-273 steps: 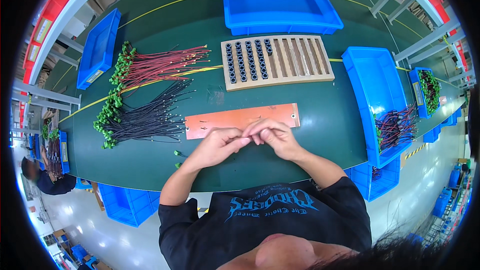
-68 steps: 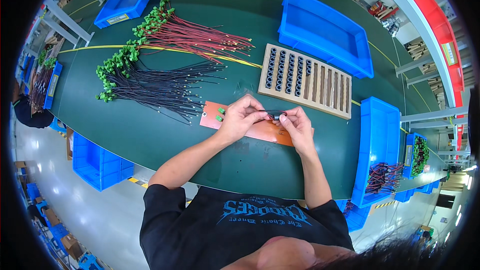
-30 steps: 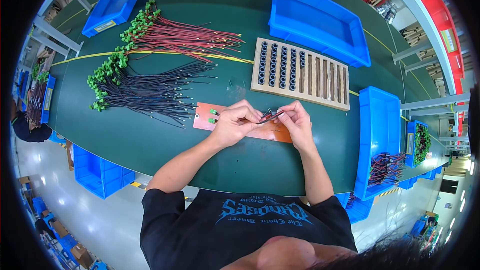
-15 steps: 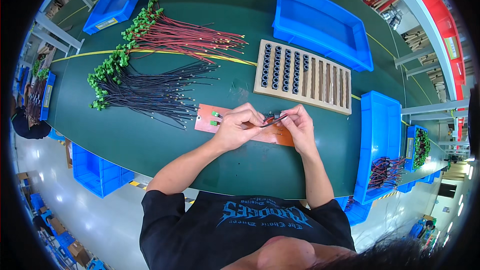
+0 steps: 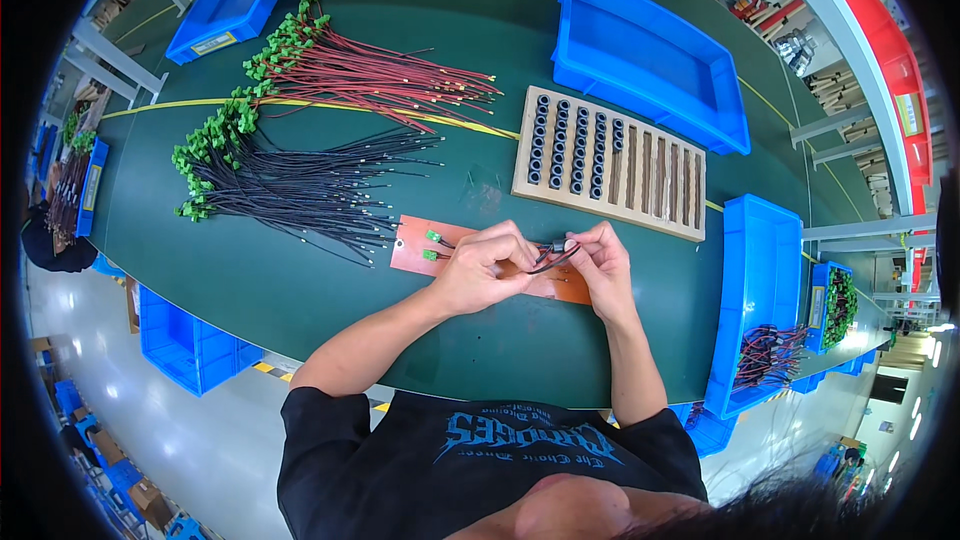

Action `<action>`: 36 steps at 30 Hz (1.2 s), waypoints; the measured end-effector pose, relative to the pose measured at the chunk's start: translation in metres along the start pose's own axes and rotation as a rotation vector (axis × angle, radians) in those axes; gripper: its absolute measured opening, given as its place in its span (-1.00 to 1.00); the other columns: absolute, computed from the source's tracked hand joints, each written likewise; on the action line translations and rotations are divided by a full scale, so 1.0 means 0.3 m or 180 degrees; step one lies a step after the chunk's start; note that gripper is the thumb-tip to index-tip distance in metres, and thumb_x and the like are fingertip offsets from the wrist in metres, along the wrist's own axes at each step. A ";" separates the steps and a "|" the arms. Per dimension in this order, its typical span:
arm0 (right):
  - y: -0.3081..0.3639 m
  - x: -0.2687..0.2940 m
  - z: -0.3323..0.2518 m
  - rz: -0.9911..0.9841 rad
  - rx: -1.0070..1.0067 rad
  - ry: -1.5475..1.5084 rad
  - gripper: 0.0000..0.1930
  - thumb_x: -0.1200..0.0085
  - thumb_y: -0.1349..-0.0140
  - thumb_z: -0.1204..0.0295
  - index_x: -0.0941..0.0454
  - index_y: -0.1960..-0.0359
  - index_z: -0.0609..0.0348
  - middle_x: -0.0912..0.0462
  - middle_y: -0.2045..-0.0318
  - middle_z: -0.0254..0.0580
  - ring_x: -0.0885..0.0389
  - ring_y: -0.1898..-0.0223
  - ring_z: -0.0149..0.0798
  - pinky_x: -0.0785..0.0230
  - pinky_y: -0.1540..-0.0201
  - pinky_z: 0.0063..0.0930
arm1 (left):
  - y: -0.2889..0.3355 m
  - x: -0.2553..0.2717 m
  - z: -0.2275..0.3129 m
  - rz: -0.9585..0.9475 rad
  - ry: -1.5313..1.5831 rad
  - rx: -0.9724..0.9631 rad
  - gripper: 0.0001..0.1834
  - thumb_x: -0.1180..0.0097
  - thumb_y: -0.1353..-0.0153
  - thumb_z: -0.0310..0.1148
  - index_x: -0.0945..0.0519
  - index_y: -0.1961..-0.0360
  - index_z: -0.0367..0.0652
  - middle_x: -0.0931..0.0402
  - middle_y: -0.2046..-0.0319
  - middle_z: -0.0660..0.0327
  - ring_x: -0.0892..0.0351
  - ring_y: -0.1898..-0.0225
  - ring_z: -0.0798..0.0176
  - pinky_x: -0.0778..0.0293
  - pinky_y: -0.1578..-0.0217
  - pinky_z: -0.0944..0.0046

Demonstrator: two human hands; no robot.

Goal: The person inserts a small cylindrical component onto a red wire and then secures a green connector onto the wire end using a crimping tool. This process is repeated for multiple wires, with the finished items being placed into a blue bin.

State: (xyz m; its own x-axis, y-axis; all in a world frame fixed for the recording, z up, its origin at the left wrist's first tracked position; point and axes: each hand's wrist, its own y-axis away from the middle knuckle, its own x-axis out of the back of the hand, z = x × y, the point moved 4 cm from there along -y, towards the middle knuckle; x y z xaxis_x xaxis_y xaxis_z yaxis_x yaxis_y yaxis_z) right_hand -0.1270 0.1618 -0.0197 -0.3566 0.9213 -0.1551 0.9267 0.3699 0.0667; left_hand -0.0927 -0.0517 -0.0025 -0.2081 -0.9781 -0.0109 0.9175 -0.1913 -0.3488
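Note:
Both my hands meet over an orange board (image 5: 408, 258) lying on the green table. My left hand (image 5: 484, 268) is closed on a dark wire (image 5: 553, 263) near the board's middle. My right hand (image 5: 604, 266) pinches the same wiring at its other side, with a small dark ferrite ring (image 5: 557, 247) by the fingertips. The wire bows in a loop between the hands; whether it passes through the ring is hard to tell. Two green connectors (image 5: 431, 254) with short leads sit at the board's left end, left of my left hand.
Beyond the board stands a wooden rack (image 5: 610, 203) with several rows of dark rings. Red wires (image 5: 390, 70) and black wires (image 5: 310, 185) with green connectors lie to the left. Blue bins stand behind (image 5: 650, 50) and at right (image 5: 760, 250), the right one holding wired pieces.
The wire now bends into a wider loop between my hands, and the dark ring shows more clearly by my right fingertips. The whole view has shifted slightly.

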 end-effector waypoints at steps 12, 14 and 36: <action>-0.005 -0.026 -0.032 -0.0063 0.0024 0.0042 -0.91 -0.06 -0.52 0.54 -0.38 0.13 0.16 -0.73 0.20 -0.07 -0.73 0.16 -0.33 -0.57 0.09 -0.46 | 0.000 0.003 -0.043 0.0562 0.0490 -0.0024 -0.84 -0.26 -0.20 -0.77 -0.58 0.29 -0.33 -0.55 0.20 0.11 -0.73 0.04 0.17 -0.72 0.03 0.25; -0.004 -0.031 -0.035 -0.0086 0.0039 0.0012 -0.91 -0.05 -0.52 0.54 -0.37 0.13 0.16 -0.73 0.20 -0.07 -0.73 0.16 -0.33 -0.57 0.09 -0.46 | 0.000 0.002 -0.048 0.0610 0.0568 -0.0061 -0.84 -0.26 -0.20 -0.77 -0.57 0.29 -0.34 -0.54 0.18 0.11 -0.73 0.03 0.15 -0.73 0.02 0.24; 0.013 -0.051 -0.027 -0.0260 -0.0074 0.0882 -0.68 -0.13 -0.45 0.59 -0.39 -0.17 0.25 -0.69 0.16 -0.19 -0.70 0.07 -0.40 -0.59 0.03 -0.47 | -0.021 -0.033 -0.032 -0.0217 -0.0158 0.0334 -0.89 -0.24 -0.10 -0.72 -0.61 0.42 -0.30 -0.65 0.11 0.10 -0.69 0.09 0.16 -0.63 0.05 0.20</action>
State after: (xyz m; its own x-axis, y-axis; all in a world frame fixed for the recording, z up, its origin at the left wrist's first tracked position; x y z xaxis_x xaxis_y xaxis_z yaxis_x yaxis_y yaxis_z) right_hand -0.1188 0.1500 -0.0091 -0.4518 0.8848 0.1142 0.8917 0.4440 0.0882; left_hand -0.0997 -0.0399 -0.0091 -0.2564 -0.9649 0.0568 0.9327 -0.2624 -0.2473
